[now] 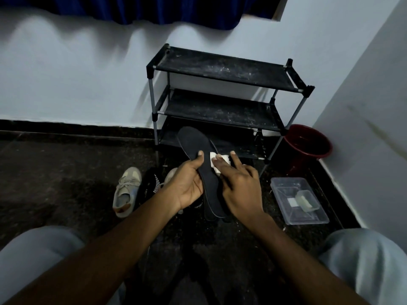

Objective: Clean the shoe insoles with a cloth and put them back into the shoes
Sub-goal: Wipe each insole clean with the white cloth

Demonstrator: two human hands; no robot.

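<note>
- The insole (193,142) is held up in front of the shoe rack (220,69), with its toe end toward the rack's lowest shelf and its heel end away from it.
- The left hand (187,183) grips the insole near the middle, fingers curled underneath and thumb on the top face.
- The right hand (240,186) has its fingers nearly straight and presses a small white cloth (214,164) flat on the insole without pinching it.
- To wipe well, it seems best to support the insole from beneath where the cloth presses, so it does not bend.
- Lengthwise strokes from heel to toe should work, followed by a shift of grip to reach the part under the thumb.
- A pale shoe (126,190) lies on the floor left of the rack, and a second shoe (170,173) shows partly behind the left hand.
</note>
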